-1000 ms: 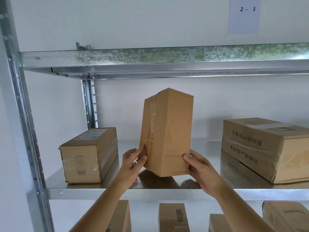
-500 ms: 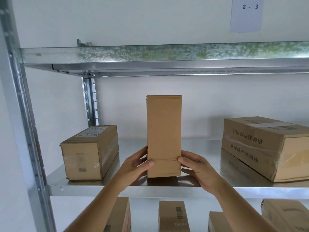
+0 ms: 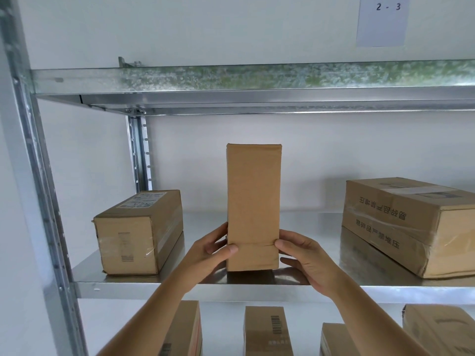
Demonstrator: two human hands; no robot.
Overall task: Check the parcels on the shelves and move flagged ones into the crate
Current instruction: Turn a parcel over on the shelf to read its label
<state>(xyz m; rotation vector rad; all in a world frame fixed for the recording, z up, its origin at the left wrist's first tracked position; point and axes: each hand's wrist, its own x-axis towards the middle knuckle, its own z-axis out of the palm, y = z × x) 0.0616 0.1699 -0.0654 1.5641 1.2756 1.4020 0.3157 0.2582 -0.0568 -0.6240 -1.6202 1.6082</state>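
A tall plain cardboard parcel point(image 3: 253, 201) stands upright on its end in the middle of the metal shelf point(image 3: 257, 287). Its bare front face is turned toward me, with no label showing. My left hand point(image 3: 209, 251) grips its lower left edge, thumb on the front. My right hand point(image 3: 305, 258) grips its lower right edge, thumb on the front corner and fingers behind. A smaller parcel point(image 3: 138, 232) with a shipping label on top lies at the left. A large taped box point(image 3: 411, 224) with printed characters sits at the right. No crate is in view.
An upper metal shelf point(image 3: 252, 80) runs overhead, with a paper sign reading 2 - 3 point(image 3: 383, 20) on the wall above. Steel uprights point(image 3: 30, 176) stand at the left. Several more cardboard parcels point(image 3: 267, 330) sit on the shelf below.
The tall parcel has turned from showing a corner and taped side to facing me square with a plain face. Both hands stayed at its base and shifted their grip.
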